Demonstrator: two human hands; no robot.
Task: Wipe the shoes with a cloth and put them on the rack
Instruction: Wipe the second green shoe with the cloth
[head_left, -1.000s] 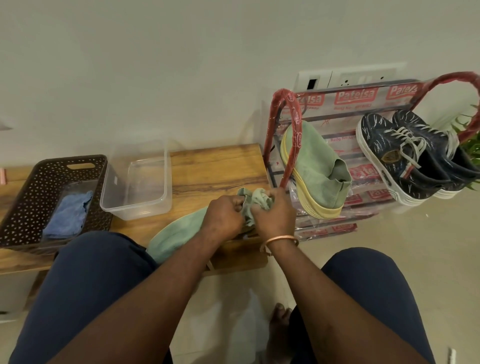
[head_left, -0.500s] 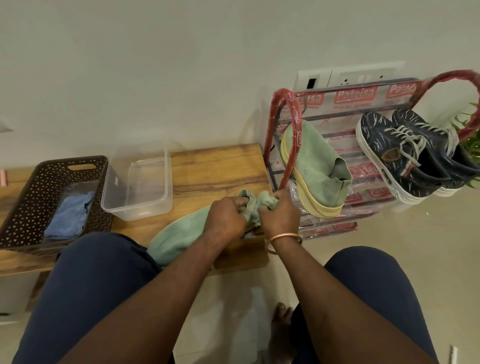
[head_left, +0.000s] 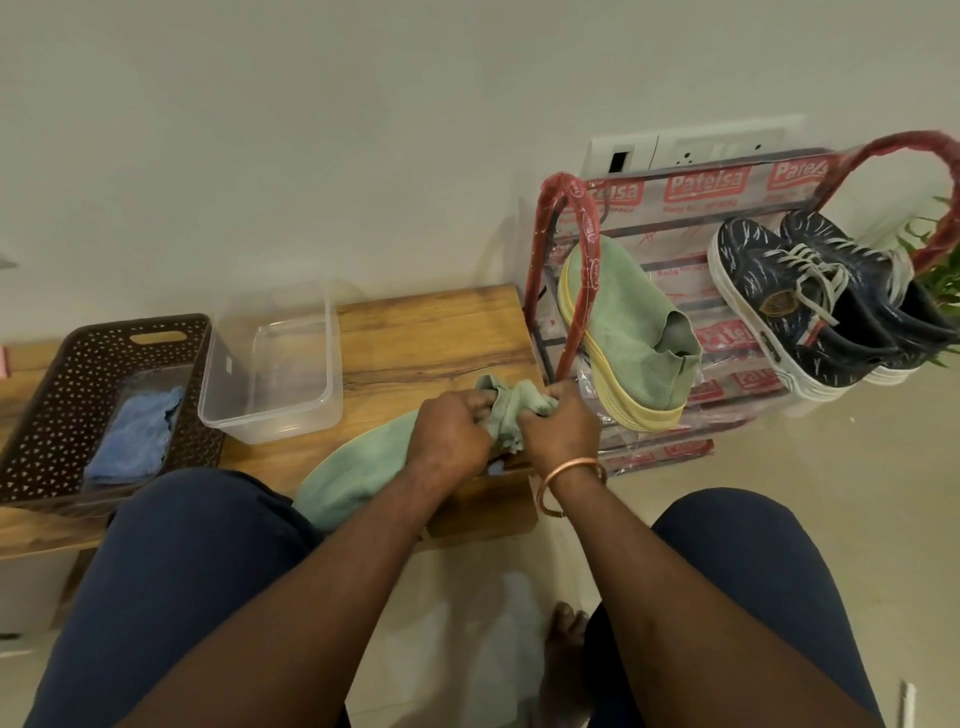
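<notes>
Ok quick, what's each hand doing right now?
Left hand: grips the collar of the green shoe on the bench.
Right hand: grips that same collar.

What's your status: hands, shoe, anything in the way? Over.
Left hand and right hand both grip the green shoe at its opening, on the bench. Matching shoe already on rack. Way to rack looks open.

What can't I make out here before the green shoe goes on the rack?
Head view, held green shoe: heel end hidden by the left hand and right hand.
Head view, wiping cloth: only a blue scrap shows under the hands.
Head view, rack: right end cut off by the frame edge.
</notes>
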